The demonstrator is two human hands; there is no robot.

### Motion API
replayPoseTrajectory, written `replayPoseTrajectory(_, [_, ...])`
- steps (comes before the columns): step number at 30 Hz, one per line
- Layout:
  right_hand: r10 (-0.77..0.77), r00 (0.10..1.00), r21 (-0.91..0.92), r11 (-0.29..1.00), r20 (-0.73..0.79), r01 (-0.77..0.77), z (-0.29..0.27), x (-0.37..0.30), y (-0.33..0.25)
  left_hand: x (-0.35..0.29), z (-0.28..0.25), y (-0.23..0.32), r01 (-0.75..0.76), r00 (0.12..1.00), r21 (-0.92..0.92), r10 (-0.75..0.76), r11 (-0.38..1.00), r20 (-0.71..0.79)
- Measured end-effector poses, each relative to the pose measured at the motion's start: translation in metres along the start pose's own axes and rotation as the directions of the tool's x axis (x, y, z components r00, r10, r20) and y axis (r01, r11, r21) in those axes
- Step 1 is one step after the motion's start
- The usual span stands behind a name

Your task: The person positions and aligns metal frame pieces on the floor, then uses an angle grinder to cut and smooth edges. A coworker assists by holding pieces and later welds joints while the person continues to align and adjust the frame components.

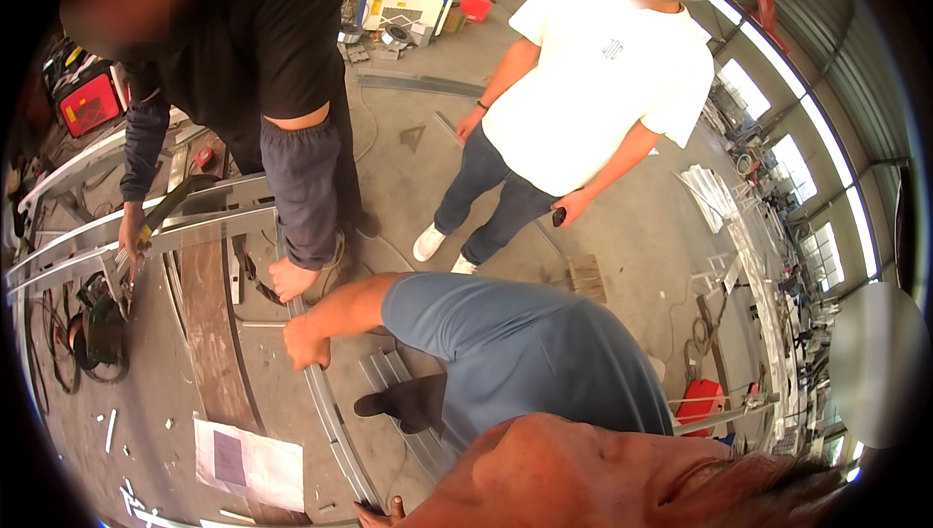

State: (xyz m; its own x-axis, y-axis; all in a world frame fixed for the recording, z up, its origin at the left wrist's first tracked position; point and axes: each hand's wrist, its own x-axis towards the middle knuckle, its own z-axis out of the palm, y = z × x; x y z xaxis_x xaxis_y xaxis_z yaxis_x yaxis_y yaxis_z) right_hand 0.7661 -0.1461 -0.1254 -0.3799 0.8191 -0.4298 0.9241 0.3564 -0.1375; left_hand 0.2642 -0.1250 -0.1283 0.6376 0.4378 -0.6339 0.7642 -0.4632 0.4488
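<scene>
A long grey metal profile (335,431) runs from the frame beside a co-worker down to the lower edge. From my blue sleeve, my right hand (307,338) reaches left and is closed round its middle. At the lower edge, partly cut off, my left hand (381,512) has its fingers round the same profile. Just above my right hand, the co-worker in a black shirt rests a closed hand (293,280) on the profile. That person's other hand (131,228) is at a dark tool with a yellow part (146,234) by the metal frame (194,227).
A wooden plank (216,334) and a printed sheet (249,465) lie left of the profile, near a dark green machine (97,324) with cables. Behind stands a person in a white T-shirt (598,81). Metal channels (398,382) lie by my dark shoe (403,404).
</scene>
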Motion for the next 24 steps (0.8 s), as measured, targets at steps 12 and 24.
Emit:
replayPoseTrajectory(12, [-0.057, 0.998, 0.014, 0.998, 0.009, 0.056, 0.034, 0.009, 0.022, 0.023, 0.044, 0.007, 0.256, 0.946, 0.031, -0.244, 0.966, -0.211])
replayPoseTrajectory(24, [-0.047, 0.999, 0.036, 0.998, 0.023, 0.047, -0.002, 0.017, 0.01, -0.002, 0.013, 0.021, 0.248, 0.929, -0.031, -0.246, 0.968, -0.276])
